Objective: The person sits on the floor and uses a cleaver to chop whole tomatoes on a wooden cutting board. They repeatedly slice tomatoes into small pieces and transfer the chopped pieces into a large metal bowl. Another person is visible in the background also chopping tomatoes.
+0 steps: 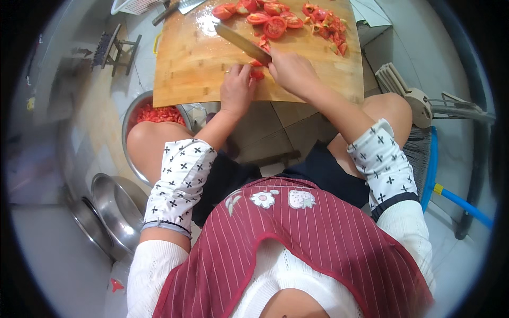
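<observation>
My right hand (292, 73) grips a knife (242, 43) over a wooden cutting board (191, 67), its blade slanting to the upper left. Beside it, my left hand (238, 86) rests near the board's front edge, its fingertips against a piece of red tomato (257, 75). Another bit of tomato shows by the blade near the knife's handle. Farther back lie several halved tomatoes (274, 27), cut faces showing. A heap of chopped tomato (328, 26) sits at the board's back right.
A metal basin (125, 119) holding chopped tomato stands left of the board, partly behind my knee. Empty metal basins (115, 206) lean at the lower left. A second blade (189, 4) and a white plastic basket (137, 5) are at the back left. A small stool (115, 51) stands beyond.
</observation>
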Demonstrator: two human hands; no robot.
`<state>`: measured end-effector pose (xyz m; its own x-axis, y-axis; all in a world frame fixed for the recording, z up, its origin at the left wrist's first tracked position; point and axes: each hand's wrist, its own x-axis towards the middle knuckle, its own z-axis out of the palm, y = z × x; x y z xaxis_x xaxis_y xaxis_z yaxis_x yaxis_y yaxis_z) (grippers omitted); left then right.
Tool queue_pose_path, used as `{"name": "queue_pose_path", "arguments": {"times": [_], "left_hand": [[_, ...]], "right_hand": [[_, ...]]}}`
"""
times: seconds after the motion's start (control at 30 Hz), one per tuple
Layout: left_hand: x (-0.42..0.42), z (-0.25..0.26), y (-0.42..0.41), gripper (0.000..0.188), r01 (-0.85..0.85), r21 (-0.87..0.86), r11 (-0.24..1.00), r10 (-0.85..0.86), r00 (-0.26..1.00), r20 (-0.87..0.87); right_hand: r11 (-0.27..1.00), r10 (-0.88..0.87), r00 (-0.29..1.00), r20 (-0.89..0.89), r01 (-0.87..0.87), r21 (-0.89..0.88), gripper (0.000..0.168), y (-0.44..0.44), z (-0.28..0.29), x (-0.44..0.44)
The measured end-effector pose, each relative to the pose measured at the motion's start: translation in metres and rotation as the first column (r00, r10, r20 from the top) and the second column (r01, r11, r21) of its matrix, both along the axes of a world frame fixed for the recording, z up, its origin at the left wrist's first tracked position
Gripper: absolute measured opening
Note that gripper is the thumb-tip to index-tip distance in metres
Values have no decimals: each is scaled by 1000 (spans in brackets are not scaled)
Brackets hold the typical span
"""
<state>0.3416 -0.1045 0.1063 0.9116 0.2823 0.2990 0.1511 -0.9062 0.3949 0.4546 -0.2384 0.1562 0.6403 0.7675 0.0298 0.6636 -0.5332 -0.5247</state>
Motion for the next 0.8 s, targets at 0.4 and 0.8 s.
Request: {"name": "queue_pose_path", "arguments": {"times": [0.4, 0.8], "left_hand": [[8, -13, 23, 12, -68, -93, 993, 78, 991, 110], [3, -14, 16, 15, -166, -234, 958, 189, 979, 80]], "right_hand": [[997, 30, 999, -29, -32, -68, 16, 11, -16, -9], [1000, -22, 996, -83, 24, 17, 17, 13, -18, 13]]}}
